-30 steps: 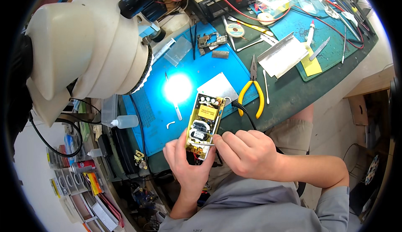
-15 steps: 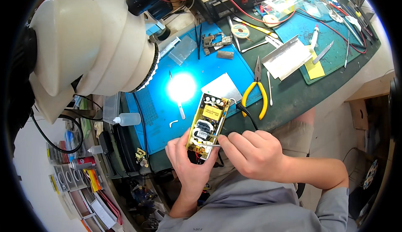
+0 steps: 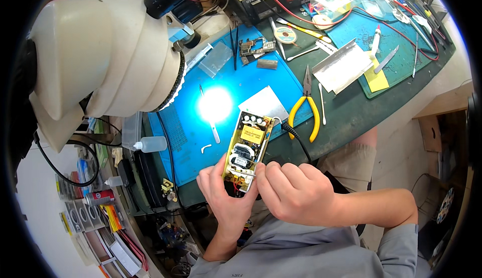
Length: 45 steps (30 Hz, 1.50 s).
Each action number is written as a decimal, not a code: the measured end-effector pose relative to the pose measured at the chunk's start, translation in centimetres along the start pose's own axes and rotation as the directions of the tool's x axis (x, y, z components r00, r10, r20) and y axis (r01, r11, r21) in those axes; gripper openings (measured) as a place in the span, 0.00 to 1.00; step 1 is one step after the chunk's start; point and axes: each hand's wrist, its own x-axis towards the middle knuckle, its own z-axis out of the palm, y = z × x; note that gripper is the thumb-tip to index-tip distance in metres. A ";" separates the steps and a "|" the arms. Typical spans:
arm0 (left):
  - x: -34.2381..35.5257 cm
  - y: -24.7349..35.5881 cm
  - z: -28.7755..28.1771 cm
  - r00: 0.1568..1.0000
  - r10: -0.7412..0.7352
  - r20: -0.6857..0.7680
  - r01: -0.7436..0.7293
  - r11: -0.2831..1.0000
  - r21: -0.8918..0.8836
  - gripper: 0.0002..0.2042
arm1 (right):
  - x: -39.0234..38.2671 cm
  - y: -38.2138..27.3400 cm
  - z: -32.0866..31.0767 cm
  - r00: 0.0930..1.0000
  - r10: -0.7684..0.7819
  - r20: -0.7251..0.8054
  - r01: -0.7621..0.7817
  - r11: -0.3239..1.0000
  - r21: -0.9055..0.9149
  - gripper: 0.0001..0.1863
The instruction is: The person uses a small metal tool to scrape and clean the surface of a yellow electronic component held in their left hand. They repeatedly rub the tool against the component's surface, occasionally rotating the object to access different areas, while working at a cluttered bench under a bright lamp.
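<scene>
My left hand (image 3: pixel 224 190) grips the lower end of an open power supply circuit board (image 3: pixel 252 136), keeping it tilted over the bench's front edge. A yellow transformer, a black-and-white wound coil and several capacitors show on it. My right hand (image 3: pixel 299 188) is closed round what look like tweezers (image 3: pixel 243 173); two thin metal prongs reach left from its fingers over the board's lower part. Most of that tool is hidden in the fist. A black cable (image 3: pixel 296 135) joins the board at its upper right.
On the blue mat (image 3: pixel 193 150) lie a scalpel-like blade (image 3: pixel 216 133) under a bright lamp spot and a metal sheet (image 3: pixel 264 102). Yellow-handled pliers (image 3: pixel 305 110), a cotton swab (image 3: pixel 322 105) and a bent metal cover (image 3: pixel 344 67) lie rightward. A large cream microscope (image 3: pixel 100 52) overhangs the left.
My right hand has shifted slightly left, closer to the board and my left hand, bringing the prongs further over the board. The whole view has moved a little.
</scene>
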 end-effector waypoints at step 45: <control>0.2 0.0 -0.2 1.000 0.021 -0.012 -0.022 0.999 -0.046 0.35 | -1.3 2.9 3.1 0.930 -0.271 -0.250 0.272 0.962 -0.032 0.08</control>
